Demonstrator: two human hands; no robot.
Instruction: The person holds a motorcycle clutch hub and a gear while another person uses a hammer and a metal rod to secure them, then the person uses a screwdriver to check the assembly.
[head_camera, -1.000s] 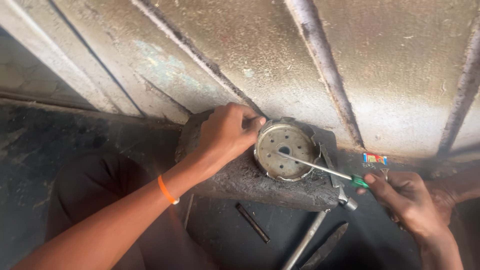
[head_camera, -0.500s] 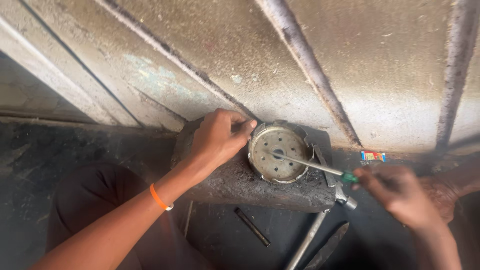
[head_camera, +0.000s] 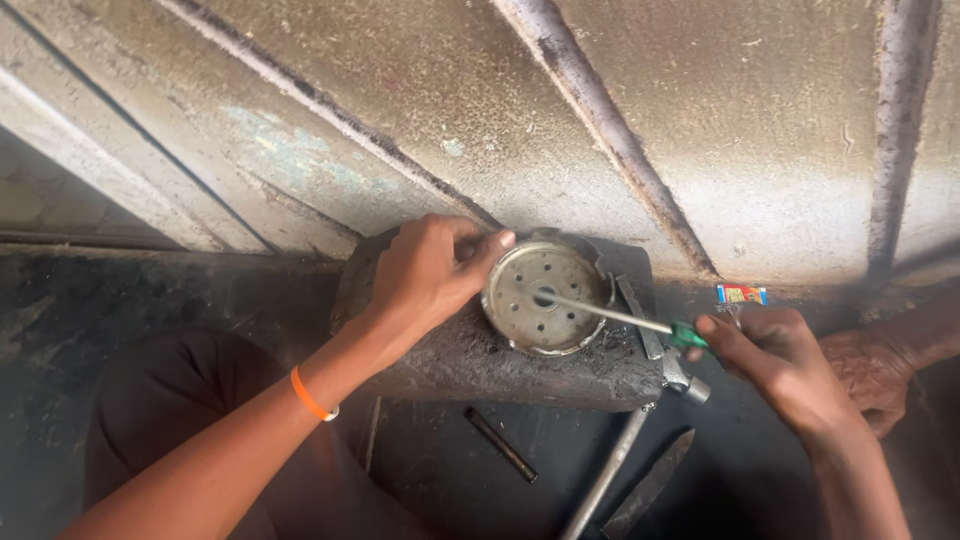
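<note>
A round metal drum part (head_camera: 546, 296) with several holes lies on a dark greasy block (head_camera: 500, 355). My left hand (head_camera: 425, 275) grips the part's left rim, thumb on its edge; an orange band sits on the wrist. My right hand (head_camera: 785, 365) holds a green-handled screwdriver (head_camera: 625, 318) whose tip rests in the part's centre hole.
A corrugated metal wall (head_camera: 600, 120) rises right behind the block. On the dark floor lie a short rod (head_camera: 500, 445), a long metal bar (head_camera: 610, 470) and a flat blade (head_camera: 650, 490). Another person's hand (head_camera: 875, 365) rests at the right. A small colourful packet (head_camera: 741, 294) lies by the wall.
The view has shifted slightly. My right hand has moved the screwdriver a little, with its tip still in the centre hole. My left hand stays on the rim.
</note>
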